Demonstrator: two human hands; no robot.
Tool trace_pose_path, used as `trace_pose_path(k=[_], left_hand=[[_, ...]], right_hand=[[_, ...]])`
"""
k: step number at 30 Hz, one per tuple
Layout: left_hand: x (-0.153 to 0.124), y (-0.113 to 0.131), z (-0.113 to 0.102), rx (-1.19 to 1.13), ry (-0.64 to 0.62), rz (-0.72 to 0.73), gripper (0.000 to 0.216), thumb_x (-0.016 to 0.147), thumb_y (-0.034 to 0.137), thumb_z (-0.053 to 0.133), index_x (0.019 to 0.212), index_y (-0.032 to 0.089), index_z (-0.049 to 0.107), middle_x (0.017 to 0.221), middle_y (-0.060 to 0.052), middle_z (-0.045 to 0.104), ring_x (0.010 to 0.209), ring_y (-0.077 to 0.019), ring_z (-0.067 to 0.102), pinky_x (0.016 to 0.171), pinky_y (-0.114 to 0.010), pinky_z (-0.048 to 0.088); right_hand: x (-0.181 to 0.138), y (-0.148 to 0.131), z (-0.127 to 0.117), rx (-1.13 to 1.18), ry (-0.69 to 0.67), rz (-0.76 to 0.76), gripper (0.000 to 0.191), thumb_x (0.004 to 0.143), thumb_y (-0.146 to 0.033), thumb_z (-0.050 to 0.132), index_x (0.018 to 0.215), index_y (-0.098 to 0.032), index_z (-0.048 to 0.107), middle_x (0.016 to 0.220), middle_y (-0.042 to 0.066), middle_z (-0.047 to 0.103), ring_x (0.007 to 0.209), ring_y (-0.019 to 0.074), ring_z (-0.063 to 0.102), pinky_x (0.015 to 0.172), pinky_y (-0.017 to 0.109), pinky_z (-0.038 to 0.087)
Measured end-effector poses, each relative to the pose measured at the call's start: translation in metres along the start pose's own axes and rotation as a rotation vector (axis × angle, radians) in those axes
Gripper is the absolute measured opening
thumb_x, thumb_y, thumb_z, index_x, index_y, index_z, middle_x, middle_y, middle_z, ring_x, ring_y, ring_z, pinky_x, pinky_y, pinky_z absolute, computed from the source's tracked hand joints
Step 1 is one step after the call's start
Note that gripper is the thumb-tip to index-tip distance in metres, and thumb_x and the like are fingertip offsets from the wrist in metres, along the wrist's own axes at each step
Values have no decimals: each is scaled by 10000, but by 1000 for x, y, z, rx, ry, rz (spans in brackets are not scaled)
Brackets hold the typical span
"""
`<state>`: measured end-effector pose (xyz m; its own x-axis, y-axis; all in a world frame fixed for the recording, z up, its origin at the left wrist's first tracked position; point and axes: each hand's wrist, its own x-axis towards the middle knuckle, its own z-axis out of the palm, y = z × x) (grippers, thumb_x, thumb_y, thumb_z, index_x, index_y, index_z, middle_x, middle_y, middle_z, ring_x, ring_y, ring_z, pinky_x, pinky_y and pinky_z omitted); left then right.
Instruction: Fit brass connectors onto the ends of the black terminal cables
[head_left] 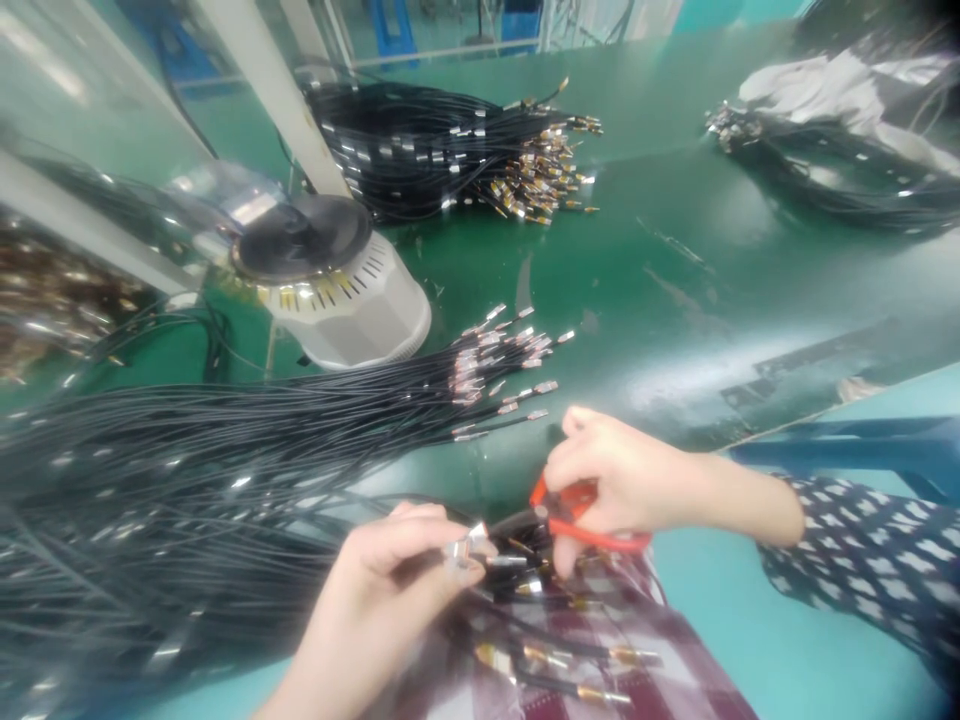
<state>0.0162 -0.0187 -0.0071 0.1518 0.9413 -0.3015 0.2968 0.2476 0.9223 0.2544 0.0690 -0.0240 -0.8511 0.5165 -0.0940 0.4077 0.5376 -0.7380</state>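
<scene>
My left hand (pixel 379 590) is closed in a pinch on the metal-tipped end of a black cable (pixel 469 545), low in the middle of the view. My right hand (pixel 615 475) grips red-handled snips (pixel 581 515), whose nose points left at that cable end. Under both hands several more black cables with gold connectors (pixel 570 665) lie across a checked cloth (pixel 637 650) on my lap. A big bundle of black cables with silver tips (pixel 300 420) stretches over the green table (pixel 675 270) just beyond my hands.
A white round machine with a black top (pixel 337 280) stands on the table at the left. Farther back lies a bundle of gold-tipped cables (pixel 465 150), and another coil of cables (pixel 847 170) at the far right. A blue frame (pixel 862 450) runs along the table's near edge.
</scene>
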Motion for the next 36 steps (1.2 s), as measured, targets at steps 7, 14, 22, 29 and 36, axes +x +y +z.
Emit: trace_pose_path(k=[7, 14, 22, 29, 36], left_hand=[[-3, -9, 12, 405, 5, 257, 183, 766, 77, 549, 642, 203, 598, 791, -45, 638, 778, -202, 582, 713, -306, 458], [8, -13, 1, 519, 216, 145, 165, 891, 271, 522, 752, 205, 582, 652, 12, 573, 579, -154, 550, 544, -244, 429], [60, 4, 2, 1011, 254, 126, 210, 891, 144, 421, 949, 134, 623, 1006, -127, 609, 811, -260, 636, 707, -360, 489], [61, 7, -24, 508, 333, 32, 110, 775, 290, 638, 798, 187, 669, 765, -44, 708, 710, -224, 647, 699, -339, 506], [38, 16, -32, 61, 369, -96, 179, 713, 313, 714, 792, 153, 695, 669, -31, 696, 548, -158, 600, 456, -242, 399]], right_hand=[[-3, 19, -10, -39, 183, 211, 562, 776, -673, 611, 560, -169, 487, 497, -58, 392, 531, 98, 271, 580, 247, 268], [-5, 25, -9, 138, 208, 426, 463, 779, -574, 652, 607, -170, 507, 543, -56, 375, 533, 95, 310, 497, 220, 244], [-9, 21, -8, 263, 224, 446, 445, 768, -547, 668, 609, -166, 503, 554, -62, 364, 520, 88, 314, 485, 225, 237], [-10, 18, -6, 396, 269, 459, 428, 760, -539, 687, 637, -164, 521, 600, -46, 403, 563, 99, 362, 504, 230, 269], [25, -2, 4, 702, 419, 393, 379, 648, -476, 793, 656, -159, 585, 613, -27, 518, 574, 108, 446, 551, 242, 380]])
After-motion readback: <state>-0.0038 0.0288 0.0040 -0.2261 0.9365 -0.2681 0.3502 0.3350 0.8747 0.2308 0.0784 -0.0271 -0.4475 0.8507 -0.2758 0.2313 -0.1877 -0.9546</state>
